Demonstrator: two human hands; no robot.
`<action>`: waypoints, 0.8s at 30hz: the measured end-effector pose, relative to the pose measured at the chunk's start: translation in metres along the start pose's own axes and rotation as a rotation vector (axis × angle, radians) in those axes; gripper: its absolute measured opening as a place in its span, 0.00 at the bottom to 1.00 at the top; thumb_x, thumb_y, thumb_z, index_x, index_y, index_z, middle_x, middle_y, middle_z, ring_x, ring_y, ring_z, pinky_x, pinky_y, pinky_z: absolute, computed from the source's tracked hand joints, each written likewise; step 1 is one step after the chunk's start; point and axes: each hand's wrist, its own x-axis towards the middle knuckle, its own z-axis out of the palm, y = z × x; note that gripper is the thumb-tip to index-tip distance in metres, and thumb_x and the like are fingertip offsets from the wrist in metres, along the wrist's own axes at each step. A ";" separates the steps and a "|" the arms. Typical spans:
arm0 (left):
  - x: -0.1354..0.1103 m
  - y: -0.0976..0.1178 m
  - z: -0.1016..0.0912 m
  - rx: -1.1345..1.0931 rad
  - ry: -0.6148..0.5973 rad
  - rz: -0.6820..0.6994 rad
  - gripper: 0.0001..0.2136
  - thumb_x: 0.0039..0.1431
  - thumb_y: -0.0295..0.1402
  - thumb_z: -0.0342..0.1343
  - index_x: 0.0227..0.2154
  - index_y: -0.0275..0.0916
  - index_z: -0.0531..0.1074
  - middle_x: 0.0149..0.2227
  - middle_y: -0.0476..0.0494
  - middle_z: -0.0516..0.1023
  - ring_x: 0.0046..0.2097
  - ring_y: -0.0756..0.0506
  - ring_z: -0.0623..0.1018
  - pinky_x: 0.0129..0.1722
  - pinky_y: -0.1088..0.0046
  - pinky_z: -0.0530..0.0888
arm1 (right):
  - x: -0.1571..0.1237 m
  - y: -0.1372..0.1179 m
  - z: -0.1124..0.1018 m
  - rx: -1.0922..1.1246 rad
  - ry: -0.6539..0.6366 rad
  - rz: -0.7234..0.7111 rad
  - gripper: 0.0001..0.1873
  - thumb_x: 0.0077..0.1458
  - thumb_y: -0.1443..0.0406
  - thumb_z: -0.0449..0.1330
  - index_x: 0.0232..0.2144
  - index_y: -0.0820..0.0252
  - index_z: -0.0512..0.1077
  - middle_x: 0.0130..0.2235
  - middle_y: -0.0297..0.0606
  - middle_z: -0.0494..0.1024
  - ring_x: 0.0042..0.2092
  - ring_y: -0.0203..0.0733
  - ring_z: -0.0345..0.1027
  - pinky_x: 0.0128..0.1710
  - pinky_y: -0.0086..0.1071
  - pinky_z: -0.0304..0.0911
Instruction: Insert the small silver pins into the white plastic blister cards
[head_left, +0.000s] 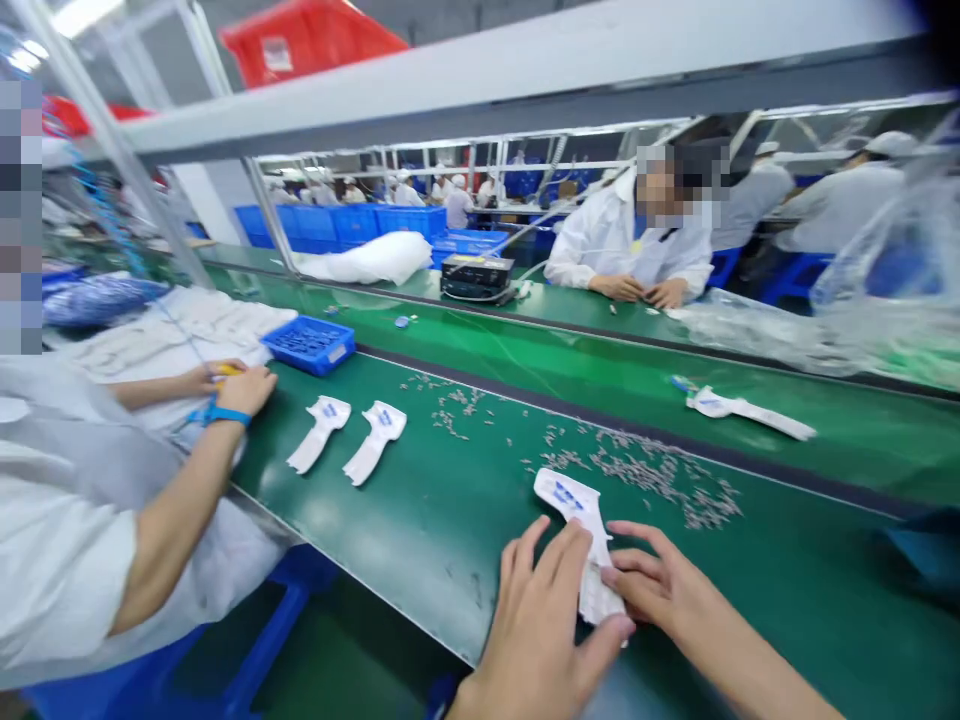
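On the bench's (pixel 420 540) near right, the left hand (pixel 538 622) grips the shell (pixel 568 494); whether the right hand (pixel 666 580) pinches its edge, I can't tell. It looks light, stiff, best held by its sides.

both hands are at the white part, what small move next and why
Probably steady the white part with the left hand, since its fingers lie over one side while the right hand is at the opposite edge.

Along the near edge of the table (pixel 420 540) runs a lane between two white pieces (pixel 377 440) and the left hand (pixel 541 610); small parts (pixel 637 468) (widely scattered) obstruct the far edge.
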 end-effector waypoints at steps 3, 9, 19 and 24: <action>0.012 -0.028 -0.029 0.153 0.150 -0.068 0.25 0.66 0.41 0.52 0.64 0.42 0.58 0.66 0.41 0.63 0.67 0.36 0.60 0.62 0.50 0.67 | 0.030 -0.023 -0.012 0.083 0.001 0.023 0.37 0.45 0.53 0.71 0.53 0.52 0.60 0.39 0.39 0.81 0.38 0.48 0.78 0.39 0.38 0.76; 0.005 -0.130 -0.077 0.611 0.386 -0.459 0.23 0.67 0.37 0.48 0.59 0.28 0.65 0.63 0.23 0.65 0.66 0.24 0.59 0.59 0.39 0.63 | 0.119 -0.092 -0.055 -0.050 0.239 -0.224 0.28 0.50 0.62 0.68 0.51 0.64 0.64 0.41 0.50 0.82 0.44 0.49 0.78 0.47 0.39 0.75; -0.040 -0.119 -0.037 0.558 0.355 -0.062 0.17 0.63 0.36 0.53 0.54 0.44 0.71 0.52 0.36 0.74 0.61 0.28 0.67 0.50 0.49 0.73 | 0.104 -0.056 -0.164 -0.668 0.439 -0.347 0.12 0.52 0.68 0.57 0.37 0.60 0.79 0.47 0.48 0.81 0.54 0.58 0.70 0.61 0.49 0.57; -0.044 -0.051 0.034 0.441 0.423 0.084 0.16 0.58 0.31 0.57 0.50 0.45 0.75 0.48 0.36 0.76 0.57 0.29 0.72 0.44 0.55 0.74 | 0.053 -0.013 -0.197 -0.908 0.373 -0.331 0.16 0.53 0.64 0.55 0.43 0.55 0.78 0.49 0.45 0.80 0.48 0.55 0.73 0.51 0.45 0.67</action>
